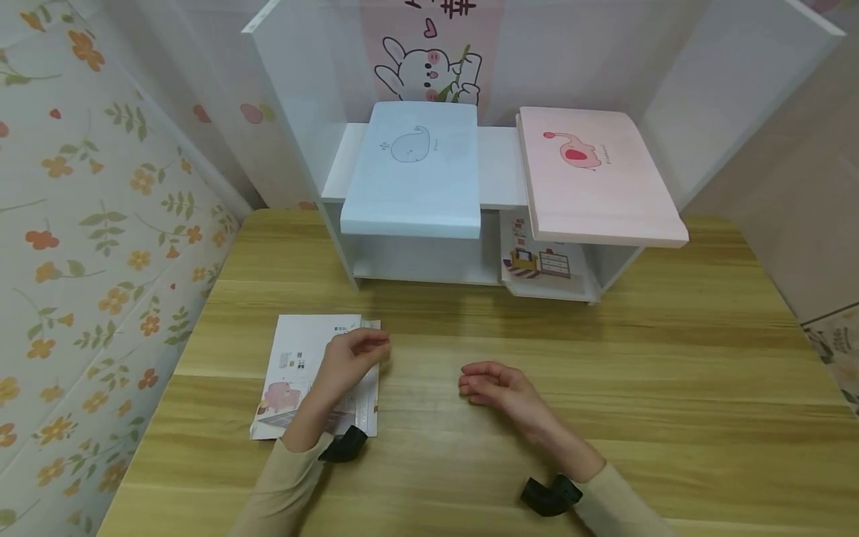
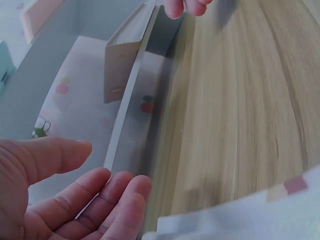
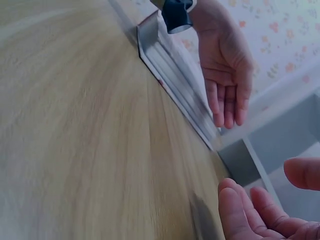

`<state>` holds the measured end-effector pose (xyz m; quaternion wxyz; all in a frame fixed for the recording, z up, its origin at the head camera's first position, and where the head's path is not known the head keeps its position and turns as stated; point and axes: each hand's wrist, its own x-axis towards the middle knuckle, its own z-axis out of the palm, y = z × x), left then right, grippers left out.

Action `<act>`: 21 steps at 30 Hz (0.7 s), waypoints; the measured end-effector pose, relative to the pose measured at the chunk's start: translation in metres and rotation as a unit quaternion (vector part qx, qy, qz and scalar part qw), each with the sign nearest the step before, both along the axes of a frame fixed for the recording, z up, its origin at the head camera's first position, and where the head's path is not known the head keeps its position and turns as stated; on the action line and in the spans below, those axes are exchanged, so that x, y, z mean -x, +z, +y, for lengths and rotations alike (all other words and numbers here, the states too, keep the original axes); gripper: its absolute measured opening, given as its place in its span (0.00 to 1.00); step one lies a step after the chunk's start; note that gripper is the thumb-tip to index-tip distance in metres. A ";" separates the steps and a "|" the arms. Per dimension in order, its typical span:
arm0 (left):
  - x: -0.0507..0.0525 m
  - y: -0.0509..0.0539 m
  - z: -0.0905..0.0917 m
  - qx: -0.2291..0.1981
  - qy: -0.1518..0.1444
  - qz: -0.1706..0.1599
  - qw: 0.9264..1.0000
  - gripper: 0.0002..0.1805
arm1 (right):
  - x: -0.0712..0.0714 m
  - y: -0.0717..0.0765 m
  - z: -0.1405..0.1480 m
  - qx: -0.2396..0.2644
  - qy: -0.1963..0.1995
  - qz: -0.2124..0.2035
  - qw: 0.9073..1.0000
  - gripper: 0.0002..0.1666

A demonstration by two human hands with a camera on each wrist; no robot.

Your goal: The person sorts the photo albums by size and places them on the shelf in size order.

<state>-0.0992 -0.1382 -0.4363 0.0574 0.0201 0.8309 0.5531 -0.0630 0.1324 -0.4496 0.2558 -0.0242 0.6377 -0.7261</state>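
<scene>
My left hand point(image 1: 352, 362) hovers over the right part of a white printed booklet point(image 1: 295, 339), fingers loosely bent, holding nothing. Another booklet's edge shows beneath it. Across a gap, my right hand point(image 1: 503, 388) is held above the bare wood, its fingers relaxed and nothing in them. In front of both hands stands a white shelf unit point(image 1: 498, 175). A light blue album point(image 1: 416, 186) with a whale drawing lies flat on its middle board, and a pink album point(image 1: 604, 198) with an elephant lies to the right; both overhang the front edge.
Under the pink album, another printed booklet point(image 1: 543, 261) lies on the lower board. Tall side panels point(image 1: 288, 89) flank the unit. A floral curtain point(image 1: 121, 298) borders the wooden table point(image 1: 671, 358) on the left, and a rabbit picture point(image 1: 429, 71) shows behind.
</scene>
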 end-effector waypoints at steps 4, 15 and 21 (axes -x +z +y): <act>-0.004 0.002 -0.008 -0.003 0.007 -0.004 1.000 0.14 | -0.001 0.002 -0.007 0.004 0.012 0.002 1.000 0.26; -0.013 0.001 -0.028 0.003 0.039 -0.009 0.999 0.12 | -0.002 0.007 -0.032 0.010 0.039 0.007 0.999 0.27; -0.021 0.009 -0.043 -0.017 0.071 -0.040 0.997 0.14 | -0.002 0.008 -0.047 0.007 0.057 0.004 0.998 0.29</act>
